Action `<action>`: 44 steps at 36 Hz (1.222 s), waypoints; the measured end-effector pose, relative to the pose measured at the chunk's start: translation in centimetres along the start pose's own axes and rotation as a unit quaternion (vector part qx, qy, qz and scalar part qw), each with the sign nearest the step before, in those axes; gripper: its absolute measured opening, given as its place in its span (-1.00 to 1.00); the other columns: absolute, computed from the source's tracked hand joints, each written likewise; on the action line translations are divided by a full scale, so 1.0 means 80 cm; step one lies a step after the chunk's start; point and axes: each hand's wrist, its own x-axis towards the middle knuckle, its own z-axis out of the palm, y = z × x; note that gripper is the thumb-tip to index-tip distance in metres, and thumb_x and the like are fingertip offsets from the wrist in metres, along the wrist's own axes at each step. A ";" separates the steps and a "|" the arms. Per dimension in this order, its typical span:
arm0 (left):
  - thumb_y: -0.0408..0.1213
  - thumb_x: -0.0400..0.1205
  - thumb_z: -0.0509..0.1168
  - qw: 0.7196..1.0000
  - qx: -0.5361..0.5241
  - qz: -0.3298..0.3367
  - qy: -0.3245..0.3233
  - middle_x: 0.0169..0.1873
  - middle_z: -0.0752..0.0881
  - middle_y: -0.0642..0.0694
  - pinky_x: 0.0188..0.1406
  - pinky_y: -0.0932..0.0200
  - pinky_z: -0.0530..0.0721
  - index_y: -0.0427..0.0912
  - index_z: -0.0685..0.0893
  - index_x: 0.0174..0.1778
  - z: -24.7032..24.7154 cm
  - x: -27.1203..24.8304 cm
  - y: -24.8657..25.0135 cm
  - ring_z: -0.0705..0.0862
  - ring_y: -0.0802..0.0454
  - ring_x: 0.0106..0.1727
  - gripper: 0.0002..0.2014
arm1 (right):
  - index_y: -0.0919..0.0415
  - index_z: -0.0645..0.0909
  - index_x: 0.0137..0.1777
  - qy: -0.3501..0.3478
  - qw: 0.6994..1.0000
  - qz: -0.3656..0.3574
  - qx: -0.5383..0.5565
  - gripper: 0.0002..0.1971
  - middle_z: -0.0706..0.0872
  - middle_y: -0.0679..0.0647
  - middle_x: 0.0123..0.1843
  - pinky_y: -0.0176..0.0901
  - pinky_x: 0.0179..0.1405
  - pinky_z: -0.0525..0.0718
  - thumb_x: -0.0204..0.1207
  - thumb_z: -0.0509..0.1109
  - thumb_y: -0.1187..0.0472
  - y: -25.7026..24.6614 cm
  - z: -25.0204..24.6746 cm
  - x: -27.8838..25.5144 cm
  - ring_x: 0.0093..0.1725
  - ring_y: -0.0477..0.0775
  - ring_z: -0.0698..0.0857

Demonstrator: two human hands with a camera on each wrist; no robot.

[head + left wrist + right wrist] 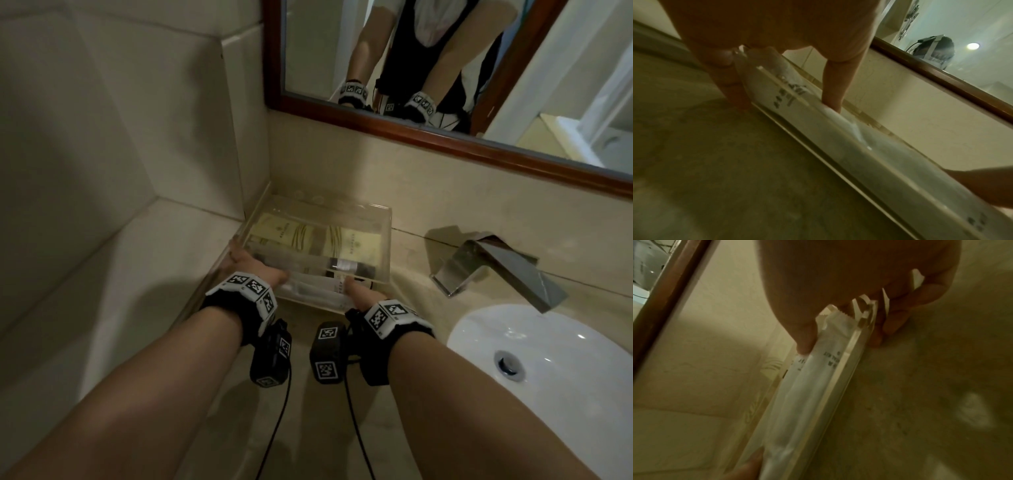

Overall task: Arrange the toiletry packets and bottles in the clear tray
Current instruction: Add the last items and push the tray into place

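The clear tray sits in the counter's back left corner. Two cream packets lie flat at its back, a small dark-capped bottle lies in front of them, and white packets run along the near wall. My left hand pinches the tray's near left corner, with the thumb inside on a white packet and the fingers outside the wall. My right hand pinches the near wall further right, its thumb on a white packet.
A square metal faucet and a white basin lie to the tray's right. A wood-framed mirror hangs on the back wall. A tiled wall and ledge close off the left side. Beige countertop stretches toward me.
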 end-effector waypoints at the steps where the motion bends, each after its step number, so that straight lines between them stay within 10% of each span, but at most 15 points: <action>1: -0.03 0.47 0.45 1.000 -0.002 -0.005 -0.003 0.64 0.06 -0.27 0.57 -0.13 0.22 -0.12 -0.32 0.65 0.000 -0.001 0.001 0.16 -0.28 0.62 0.12 | 0.30 0.39 0.50 0.000 1.000 -0.007 -0.005 -0.37 0.50 0.28 0.46 -0.03 0.46 0.43 0.65 0.04 -0.20 0.002 -0.001 -0.001 0.41 0.23 0.53; 7: -0.10 0.45 0.48 1.000 -0.024 -0.019 0.005 0.61 0.10 -0.30 0.54 -0.19 0.26 -0.10 -0.24 0.66 0.002 -0.002 0.005 0.17 -0.32 0.61 0.10 | 0.26 0.45 0.45 -0.009 0.999 -0.013 0.028 -0.37 0.54 0.24 0.43 -0.05 0.21 0.61 0.60 0.13 -0.23 0.007 -0.001 0.003 0.37 0.22 0.57; 10: -0.11 0.44 0.49 0.999 -0.023 -0.017 0.019 0.59 0.16 -0.33 0.51 -0.19 0.31 -0.14 -0.17 0.65 0.001 -0.004 0.009 0.21 -0.33 0.59 0.08 | 0.34 0.39 0.48 0.006 0.999 -0.002 0.035 -0.30 0.50 0.31 0.45 -0.01 0.40 0.49 0.61 0.07 -0.26 0.009 -0.002 0.000 0.38 0.27 0.55; 18: -0.10 0.48 0.46 0.999 -0.019 -0.023 0.018 0.59 0.13 -0.31 0.51 -0.15 0.30 -0.20 -0.21 0.65 0.000 -0.004 0.020 0.21 -0.30 0.59 0.07 | 0.17 0.09 0.58 0.057 0.976 0.009 0.212 0.10 0.41 0.33 0.45 0.31 0.29 0.58 0.15 0.62 -0.17 0.019 0.011 0.010 0.33 0.43 0.55; 31: -0.03 0.42 0.48 0.999 -0.021 -0.013 0.031 0.57 0.16 -0.25 0.48 -0.06 0.36 -0.18 -0.15 0.65 0.001 0.002 0.015 0.27 -0.28 0.56 0.09 | 0.38 0.23 0.50 0.005 0.988 0.017 0.155 -0.10 0.56 0.31 0.38 0.15 0.33 0.57 0.35 0.47 -0.20 0.014 0.001 0.020 0.30 0.31 0.63; 35: 0.03 0.42 0.47 0.999 -0.010 -0.005 0.030 0.58 0.14 -0.26 0.48 -0.05 0.35 -0.20 -0.16 0.65 0.001 0.000 0.013 0.27 -0.27 0.56 0.09 | 0.30 0.39 0.47 -0.022 0.983 -0.003 0.181 -0.36 0.55 0.18 0.41 -0.19 0.05 0.49 0.49 0.42 -0.02 0.022 -0.006 0.021 0.35 0.18 0.58; 41: 0.00 0.42 0.48 0.999 -0.009 -0.012 0.033 0.61 0.10 -0.26 0.51 -0.10 0.31 -0.19 -0.19 0.65 0.001 0.000 0.016 0.22 -0.27 0.59 0.11 | 0.06 0.64 -0.09 -0.047 0.984 -0.003 0.170 -0.55 0.69 0.14 0.10 0.07 0.27 0.61 0.19 0.41 -0.27 0.023 0.003 0.040 0.08 0.22 0.70; 44: -0.02 0.43 0.48 0.999 -0.012 -0.015 0.031 0.61 0.09 -0.25 0.51 -0.10 0.31 -0.20 -0.19 0.65 0.001 0.001 0.017 0.22 -0.27 0.59 0.11 | 0.14 0.61 0.14 -0.056 0.985 -0.022 0.160 -0.57 0.65 0.13 0.03 -0.02 0.19 0.63 0.44 0.34 -0.16 0.018 0.001 0.033 0.02 0.18 0.67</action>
